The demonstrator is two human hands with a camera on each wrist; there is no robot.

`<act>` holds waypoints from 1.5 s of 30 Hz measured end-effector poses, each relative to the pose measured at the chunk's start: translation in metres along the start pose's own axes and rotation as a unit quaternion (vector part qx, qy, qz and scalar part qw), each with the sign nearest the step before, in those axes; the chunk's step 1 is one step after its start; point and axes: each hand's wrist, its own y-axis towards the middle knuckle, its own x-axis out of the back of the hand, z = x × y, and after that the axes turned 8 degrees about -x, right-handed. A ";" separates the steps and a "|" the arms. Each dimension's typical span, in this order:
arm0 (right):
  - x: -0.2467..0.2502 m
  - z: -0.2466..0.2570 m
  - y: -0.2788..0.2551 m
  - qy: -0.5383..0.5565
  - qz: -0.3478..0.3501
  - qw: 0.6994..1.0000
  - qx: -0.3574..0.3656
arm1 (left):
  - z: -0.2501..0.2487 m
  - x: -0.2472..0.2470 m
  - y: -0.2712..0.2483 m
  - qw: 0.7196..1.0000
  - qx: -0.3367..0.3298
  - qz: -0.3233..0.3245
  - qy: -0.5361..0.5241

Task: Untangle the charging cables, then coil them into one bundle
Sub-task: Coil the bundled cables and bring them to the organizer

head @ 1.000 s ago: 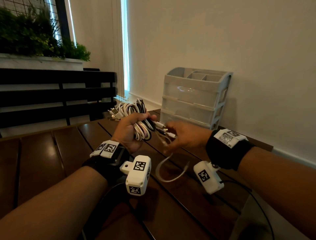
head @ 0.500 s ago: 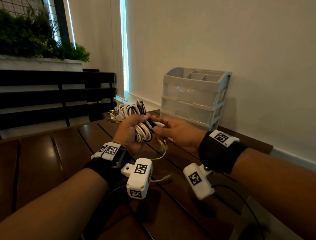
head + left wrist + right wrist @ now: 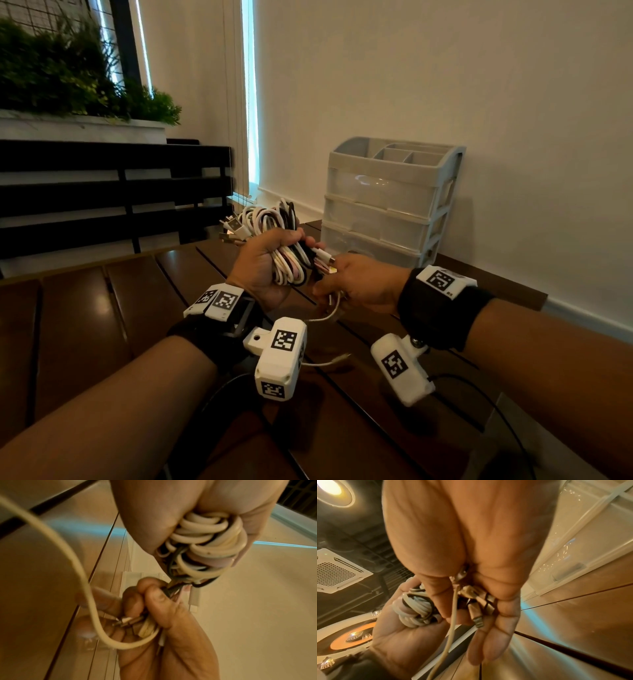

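The coiled bundle of charging cables (image 3: 281,253) is held in the left hand (image 3: 265,270), whose fingers are curled fully round the white, pink and black loops, so that the coil is clenched in the fist; several plug ends (image 3: 233,228) stick out past the far side of the hand. The bundle is held in the air above the table (image 3: 85,325), over its far half and short of the far edge. The right hand (image 3: 359,284) is brought up against the bundle, touching it. Seen from the left wrist, its thumb and forefinger are closed on a few loose cable ends and plugs (image 3: 130,621) that run out of the coil, while the outer fingers are left nearly straight in the right wrist view. From this pinch one white cable (image 3: 327,317) hangs down in a slack loop, and its metal tip (image 3: 344,357) is seen close above the table between the two wrists.

The table is made of dark brown, glossy wooden slats. A grey plastic drawer unit (image 3: 387,202) with clear drawers is set at the table's far right corner, against a plain pale wall. A black slatted bench back (image 3: 113,192) and a planter of green foliage (image 3: 68,75) are seen beyond the left edge.
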 end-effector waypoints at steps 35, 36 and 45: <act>0.023 0.032 0.003 -0.432 -0.126 0.892 0.048 | 0.002 0.004 0.001 0.956 0.148 0.038 0.250; 0.022 0.032 0.002 -0.416 -0.126 0.899 0.049 | 0.002 0.004 0.000 0.955 0.150 0.037 0.252; 0.030 0.023 0.003 -0.193 -0.123 0.971 0.062 | 0.004 0.006 0.001 0.952 0.110 0.010 0.286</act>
